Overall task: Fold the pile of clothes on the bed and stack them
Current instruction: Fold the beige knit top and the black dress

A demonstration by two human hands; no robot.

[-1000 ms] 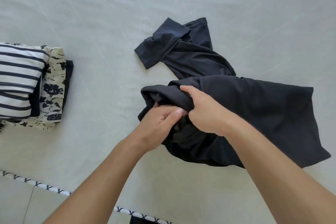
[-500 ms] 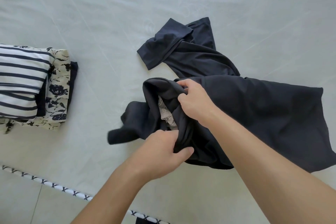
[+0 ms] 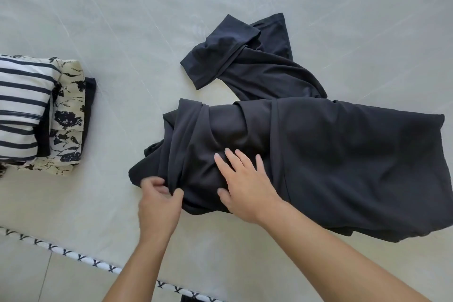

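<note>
Pinning the crumpled dark navy fabric garment with flat right-hand fingers, the left hand is pinching its near-left edge (probably to pull it straight).

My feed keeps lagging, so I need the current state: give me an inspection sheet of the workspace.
Surface: pale bed sheet, lightly creased.
Job's things: dark garment spread crumpled, unfolded, one sleeve doubled over; folded stack at left, striped top over floral piece.
Clutter: nothing seen.
Hands: left hand pinches the garment's near edge; right hand lies flat on it, fingers spread.
Cables: nothing seen.
Surroundings: patterned bed trim, tiled floor below.
</note>
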